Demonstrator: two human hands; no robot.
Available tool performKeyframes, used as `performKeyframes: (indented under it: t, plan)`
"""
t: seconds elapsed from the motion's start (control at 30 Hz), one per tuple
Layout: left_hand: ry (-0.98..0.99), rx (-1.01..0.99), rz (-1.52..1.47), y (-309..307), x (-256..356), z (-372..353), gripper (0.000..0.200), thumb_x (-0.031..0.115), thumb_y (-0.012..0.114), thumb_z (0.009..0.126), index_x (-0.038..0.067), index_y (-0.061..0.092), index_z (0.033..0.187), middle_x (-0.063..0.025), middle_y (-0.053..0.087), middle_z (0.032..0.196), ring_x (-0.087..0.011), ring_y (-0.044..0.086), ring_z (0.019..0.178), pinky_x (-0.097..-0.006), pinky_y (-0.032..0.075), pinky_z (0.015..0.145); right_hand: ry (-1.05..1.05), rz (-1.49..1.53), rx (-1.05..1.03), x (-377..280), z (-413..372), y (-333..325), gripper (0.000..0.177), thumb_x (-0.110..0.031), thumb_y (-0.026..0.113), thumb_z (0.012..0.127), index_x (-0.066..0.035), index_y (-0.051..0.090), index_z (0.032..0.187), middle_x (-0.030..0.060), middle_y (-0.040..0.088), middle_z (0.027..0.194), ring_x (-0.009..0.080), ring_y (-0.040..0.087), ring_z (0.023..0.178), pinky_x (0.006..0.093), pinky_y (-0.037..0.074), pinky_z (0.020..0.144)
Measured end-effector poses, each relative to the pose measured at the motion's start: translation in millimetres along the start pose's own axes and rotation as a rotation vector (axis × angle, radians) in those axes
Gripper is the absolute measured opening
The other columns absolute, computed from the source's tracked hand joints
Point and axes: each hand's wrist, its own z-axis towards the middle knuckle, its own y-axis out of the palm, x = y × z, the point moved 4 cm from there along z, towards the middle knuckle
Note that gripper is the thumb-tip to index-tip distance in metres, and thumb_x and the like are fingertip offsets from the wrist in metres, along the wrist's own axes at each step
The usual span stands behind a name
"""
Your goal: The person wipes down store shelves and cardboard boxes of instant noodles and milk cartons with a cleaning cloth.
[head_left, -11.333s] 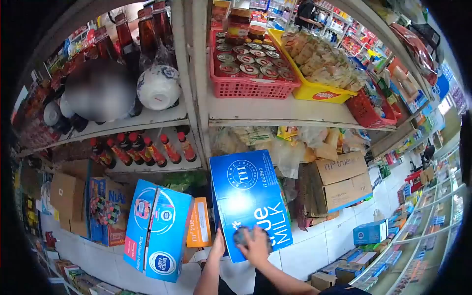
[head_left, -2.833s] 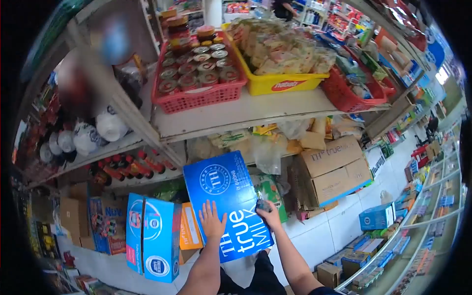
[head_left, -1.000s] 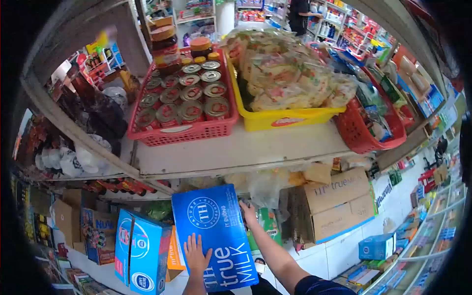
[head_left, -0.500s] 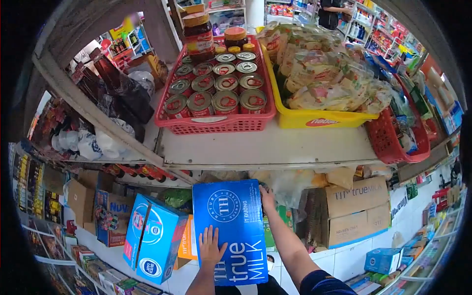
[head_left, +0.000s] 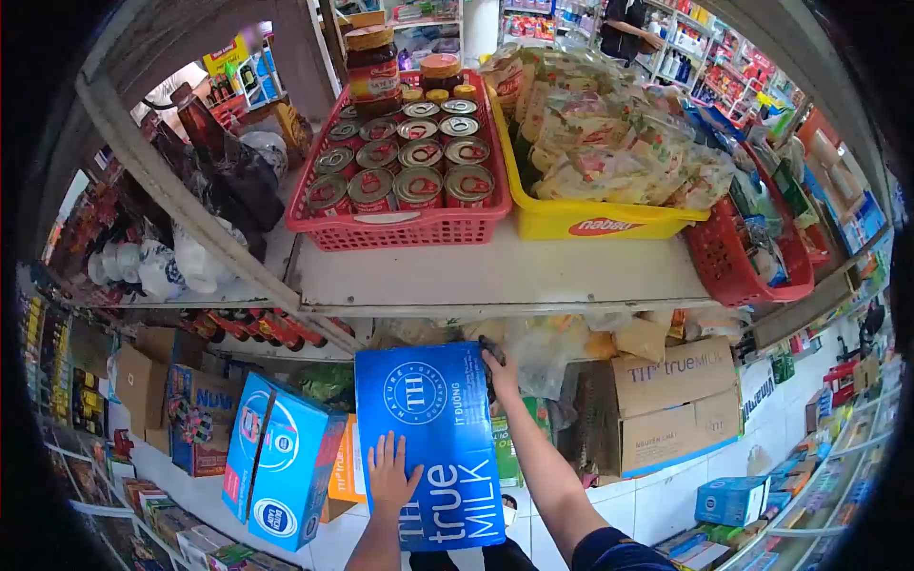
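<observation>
A blue TH true MILK carton [head_left: 433, 428] stands in front of me below the shelf, its printed face toward me. My left hand [head_left: 390, 474] lies flat on that face, fingers stretched and slightly apart. At the carton's upper right corner is my right hand [head_left: 503, 371], its fingers closed around a small dark thing [head_left: 491, 345] that I cannot make out. To the left leans a light blue Dutch Lady carton [head_left: 284, 462], with an orange carton [head_left: 343, 466] between the two. Part of a green box [head_left: 508, 452] shows behind my right forearm.
On the white shelf [head_left: 495, 276] above stand a red basket of cans [head_left: 395, 233], a yellow basket of packets [head_left: 609, 225] and another red basket [head_left: 752, 266]. A brown TH true MILK carton [head_left: 678, 409] is at the right. A person [head_left: 625, 29] stands far back.
The view has shifted slightly, so shelf and cartons sit a little further left. My left hand stays flat on the blue carton; my right hand remains at its upper right corner.
</observation>
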Motion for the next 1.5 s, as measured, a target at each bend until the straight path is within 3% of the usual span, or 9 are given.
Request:
performKeyframes:
  t: [0.4, 0.73, 0.83, 0.9, 0.97, 1.03, 1.07, 1.2, 1.5]
  plan:
    - [-0.023, 0.019, -0.060, 3.5, -1.3, 0.0, 0.065, 0.045, 0.050, 0.083, 0.009, 0.032, 0.135, -0.0127, 0.025, 0.142, -0.0293, 0.020, 0.133, -0.0465, 0.011, 0.108, -0.081, -0.116, 0.159, 75.4, -73.1, -92.1, 0.052, -0.014, 0.065, 0.074, 0.003, 0.047, 0.121, 0.0143, 0.057, 0.104, 0.0193, 0.053, 0.095, 0.0302, 0.041, 0.086]
    - [0.013, 0.100, -0.033, 4.1, -1.0, 1.7, 0.065, 0.041, 0.053, 0.082, 0.010, 0.033, 0.135, -0.0115, 0.027, 0.142, -0.0284, 0.023, 0.131, -0.0448, 0.015, 0.107, -0.399, -0.336, 0.246, -72.7, -32.5, -52.1, 0.045, -0.016, 0.063, 0.074, 0.006, 0.052, 0.112, 0.0163, 0.058, 0.108, 0.0261, 0.053, 0.102, 0.0316, 0.040, 0.088]
    - [-0.003, 0.060, -0.021, 6.1, -1.3, 2.5, 0.064, 0.043, 0.051, 0.083, 0.012, 0.032, 0.135, -0.0099, 0.024, 0.144, -0.0272, 0.021, 0.133, -0.0443, 0.014, 0.108, -0.283, 0.126, 0.241, -34.9, 10.9, -49.0, 0.040, -0.017, 0.059, 0.079, 0.003, 0.051, 0.113, 0.0136, 0.059, 0.105, 0.0277, 0.057, 0.096, 0.0338, 0.043, 0.085]
    - [-0.006, 0.069, -0.017, 4.9, -0.7, 3.3, 0.064, 0.044, 0.050, 0.083, 0.012, 0.032, 0.135, -0.0099, 0.023, 0.144, -0.0267, 0.020, 0.133, -0.0442, 0.014, 0.108, 0.180, 0.953, 0.104, -1.8, 26.8, -26.6, 0.031, -0.019, 0.051, 0.085, -0.002, 0.052, 0.110, 0.0113, 0.060, 0.102, 0.0264, 0.058, 0.091, 0.0360, 0.047, 0.080]
    - [0.002, 0.066, -0.007, 7.6, -1.8, 2.7, 0.064, 0.044, 0.050, 0.083, 0.012, 0.032, 0.135, -0.0100, 0.023, 0.144, -0.0266, 0.020, 0.133, -0.0441, 0.014, 0.108, 0.209, 1.050, 0.094, 27.6, 43.6, -25.2, 0.026, -0.020, 0.043, 0.089, -0.004, 0.054, 0.106, 0.0102, 0.060, 0.099, 0.0242, 0.058, 0.090, 0.0367, 0.049, 0.078]
    - [0.012, 0.064, 0.002, 8.3, -1.2, 4.1, 0.064, 0.044, 0.050, 0.083, 0.012, 0.032, 0.135, -0.0101, 0.023, 0.144, -0.0266, 0.020, 0.133, -0.0440, 0.013, 0.108, 0.104, 1.178, -0.440, 74.9, 73.8, -35.1, 0.029, -0.022, 0.037, 0.092, -0.004, 0.055, 0.106, 0.0100, 0.060, 0.100, 0.0245, 0.057, 0.093, 0.0373, 0.049, 0.080]
    - [0.009, 0.065, -0.004, 7.0, -0.8, 4.0, 0.064, 0.044, 0.051, 0.083, 0.011, 0.032, 0.135, -0.0104, 0.023, 0.144, -0.0268, 0.020, 0.133, -0.0440, 0.013, 0.108, 0.210, 1.110, -0.029, 116.0, 101.3, -50.4, 0.030, -0.021, 0.036, 0.091, -0.004, 0.056, 0.105, 0.0098, 0.060, 0.101, 0.0254, 0.058, 0.094, 0.0382, 0.049, 0.083]
    - [-0.022, 0.017, 0.025, 8.9, -0.2, 5.8, 0.066, 0.042, 0.053, 0.082, 0.010, 0.032, 0.135, -0.0110, 0.023, 0.144, -0.0276, 0.019, 0.133, -0.0439, 0.011, 0.108, 0.196, 1.155, 0.245, 85.7, 84.8, -50.0, 0.029, -0.018, 0.035, 0.089, -0.005, 0.057, 0.102, 0.0104, 0.060, 0.101, 0.0263, 0.058, 0.094, 0.0422, 0.047, 0.086]
    - [0.010, 0.023, 0.055, 9.0, 3.9, 7.0, 0.069, 0.038, 0.053, 0.081, 0.009, 0.027, 0.137, -0.0135, 0.021, 0.144, -0.0290, 0.017, 0.134, -0.0440, 0.010, 0.108, -0.018, 1.234, 0.290, -6.1, 65.2, -63.1, 0.028, -0.025, 0.040, 0.089, -0.006, 0.057, 0.103, 0.0114, 0.060, 0.102, 0.0269, 0.057, 0.095, 0.0412, 0.045, 0.088]
